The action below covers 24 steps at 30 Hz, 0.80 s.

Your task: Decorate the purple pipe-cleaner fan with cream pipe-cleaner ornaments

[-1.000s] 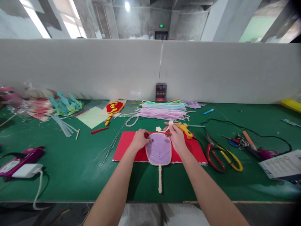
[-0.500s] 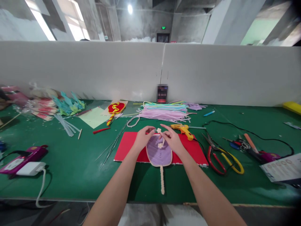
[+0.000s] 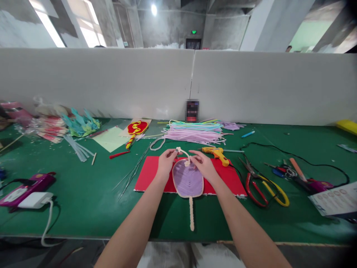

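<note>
A purple woven fan (image 3: 187,180) with a cream rim and a cream twisted handle lies on a red sheet (image 3: 147,175) on the green table. My left hand (image 3: 165,162) and my right hand (image 3: 203,165) are at the fan's top edge. Both pinch a cream fuzzy stem piece with a small flower (image 3: 184,155), held just above the fan's top. The left fingers grip its upper end, the right fingers its lower end by the flower.
A yellow glue gun (image 3: 216,152) lies right of my hands, with red and yellow scissors (image 3: 263,184) beyond. A pile of pastel fuzzy stems (image 3: 193,132) is behind. Thin wires (image 3: 134,171) lie left of the red sheet. A purple device and charger (image 3: 26,191) sit far left.
The cream flower piece has been lifted from the fan's face up to its top edge. Both hands shifted a little away from me with it.
</note>
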Tool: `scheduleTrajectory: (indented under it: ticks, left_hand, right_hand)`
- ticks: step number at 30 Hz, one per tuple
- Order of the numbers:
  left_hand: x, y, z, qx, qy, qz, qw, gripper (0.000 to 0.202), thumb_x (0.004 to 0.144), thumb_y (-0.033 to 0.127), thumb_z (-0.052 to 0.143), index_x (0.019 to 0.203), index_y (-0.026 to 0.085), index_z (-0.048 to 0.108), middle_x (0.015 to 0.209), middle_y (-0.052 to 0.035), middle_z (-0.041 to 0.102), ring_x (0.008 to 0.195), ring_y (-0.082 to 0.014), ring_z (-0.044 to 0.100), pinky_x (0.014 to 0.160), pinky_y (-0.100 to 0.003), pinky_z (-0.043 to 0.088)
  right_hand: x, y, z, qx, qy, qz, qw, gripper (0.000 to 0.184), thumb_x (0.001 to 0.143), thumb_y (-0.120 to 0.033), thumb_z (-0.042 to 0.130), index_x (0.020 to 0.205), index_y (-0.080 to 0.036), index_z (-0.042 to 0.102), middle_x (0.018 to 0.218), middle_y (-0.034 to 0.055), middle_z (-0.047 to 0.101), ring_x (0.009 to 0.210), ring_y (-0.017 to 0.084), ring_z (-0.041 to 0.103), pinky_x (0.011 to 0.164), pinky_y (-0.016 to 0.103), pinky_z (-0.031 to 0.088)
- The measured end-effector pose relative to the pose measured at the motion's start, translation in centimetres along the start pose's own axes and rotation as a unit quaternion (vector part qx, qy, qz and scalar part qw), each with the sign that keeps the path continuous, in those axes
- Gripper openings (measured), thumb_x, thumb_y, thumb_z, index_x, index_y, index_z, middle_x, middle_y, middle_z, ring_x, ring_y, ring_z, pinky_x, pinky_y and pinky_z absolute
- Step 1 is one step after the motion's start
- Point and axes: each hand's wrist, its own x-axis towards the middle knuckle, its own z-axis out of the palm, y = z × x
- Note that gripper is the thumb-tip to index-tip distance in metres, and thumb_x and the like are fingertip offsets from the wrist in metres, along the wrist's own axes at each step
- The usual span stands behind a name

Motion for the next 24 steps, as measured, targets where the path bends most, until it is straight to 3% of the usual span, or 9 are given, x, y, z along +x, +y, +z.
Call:
scheduleTrajectory:
  ticks: [4, 9, 13, 18, 24]
  left_hand:
    - [-0.04, -0.20, -0.03, -0.069, 0.003, -0.026, 0.997, 0.030, 0.066, 0.034, 0.063, 0.087, 0.013, 0.059, 0.087, -0.0092, 0.069, 0.074, -0.0151, 0.061, 0.070, -0.028, 0.048]
    - [-0.02, -0.18, -0.02, -0.077, 0.001, -0.032, 0.997, 0.030, 0.066, 0.035, 0.062, 0.087, 0.013, 0.058, 0.088, -0.0098, 0.069, 0.073, -0.0151, 0.062, 0.071, -0.030, 0.048]
    - [0.28, -0.27, 0.20, -0.019, 0.006, 0.004, 1.000, 0.031, 0.068, 0.035, 0.061, 0.091, 0.014, 0.057, 0.093, -0.0085, 0.066, 0.074, -0.0149, 0.061, 0.066, -0.026, 0.047]
    - [0.45, -0.77, 0.61, 0.078, -0.060, 0.071, 0.993, 0.019, 0.067, 0.028, 0.062, 0.080, 0.015, 0.063, 0.083, -0.0042, 0.066, 0.078, -0.0159, 0.060, 0.071, -0.026, 0.046]
    - [0.31, -1.00, 0.65, 0.002, -0.002, -0.005, 1.000, 0.025, 0.063, 0.031, 0.065, 0.081, 0.013, 0.062, 0.079, -0.0060, 0.066, 0.073, -0.0164, 0.061, 0.066, -0.026, 0.046]
  right_hand:
    - [0.04, 0.04, 0.11, 0.018, -0.011, 0.014, 1.000, 0.033, 0.070, -0.037, 0.060, 0.099, -0.019, 0.061, 0.070, 0.0003, 0.064, 0.053, 0.010, 0.055, 0.051, 0.023, 0.046]
    - [0.16, 0.44, 0.13, 0.055, -0.018, 0.029, 0.998, 0.039, 0.065, -0.032, 0.066, 0.102, -0.020, 0.058, 0.077, 0.0000, 0.065, 0.062, 0.011, 0.058, 0.057, 0.023, 0.047]
    - [0.12, 0.40, 0.11, 0.047, -0.024, 0.008, 0.999, 0.046, 0.065, -0.030, 0.067, 0.109, -0.020, 0.055, 0.077, 0.0004, 0.066, 0.063, 0.012, 0.058, 0.061, 0.026, 0.047]
    - [0.00, 0.25, 0.32, 0.047, -0.048, -0.017, 0.998, 0.049, 0.065, -0.029, 0.068, 0.111, -0.020, 0.053, 0.080, 0.0016, 0.067, 0.075, 0.015, 0.061, 0.075, 0.031, 0.047]
    - [0.21, 0.55, 0.41, 0.053, -0.034, -0.022, 0.998, 0.053, 0.061, -0.026, 0.071, 0.111, -0.022, 0.053, 0.079, 0.0002, 0.065, 0.077, 0.015, 0.062, 0.076, 0.030, 0.047]
